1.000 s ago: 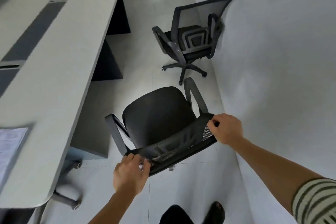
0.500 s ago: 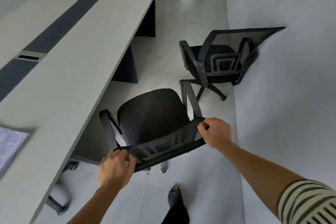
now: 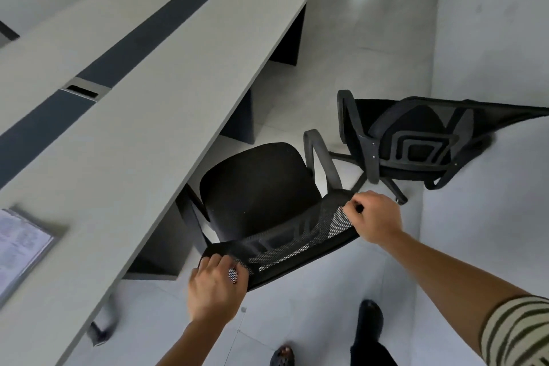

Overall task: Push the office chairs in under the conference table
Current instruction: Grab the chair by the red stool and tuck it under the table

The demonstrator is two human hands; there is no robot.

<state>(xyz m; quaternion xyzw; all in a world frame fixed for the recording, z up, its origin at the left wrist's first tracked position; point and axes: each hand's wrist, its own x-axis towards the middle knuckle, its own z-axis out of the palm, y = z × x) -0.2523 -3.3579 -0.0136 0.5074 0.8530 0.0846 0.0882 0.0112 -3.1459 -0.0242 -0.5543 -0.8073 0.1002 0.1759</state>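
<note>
A black mesh-backed office chair (image 3: 258, 190) stands in front of me, facing the long grey conference table (image 3: 154, 116). Its left armrest and seat front reach just under the table's edge. My left hand (image 3: 215, 288) grips the left end of the backrest's top rim. My right hand (image 3: 374, 218) grips the right end of the same rim. A second black office chair (image 3: 416, 142) stands further ahead on the right, its backrest against the white wall.
A white wall (image 3: 490, 232) runs close along the right, leaving a narrow tiled aisle. Dark table legs (image 3: 239, 119) stand under the table. A paper in a frame (image 3: 20, 246) lies on the table at left. Another chair's base (image 3: 101, 327) shows under the table near me.
The chair I hold has rolled forward and left toward the table, its seat front now reaching the edge. I stepped forward, so the second chair appears nearer.
</note>
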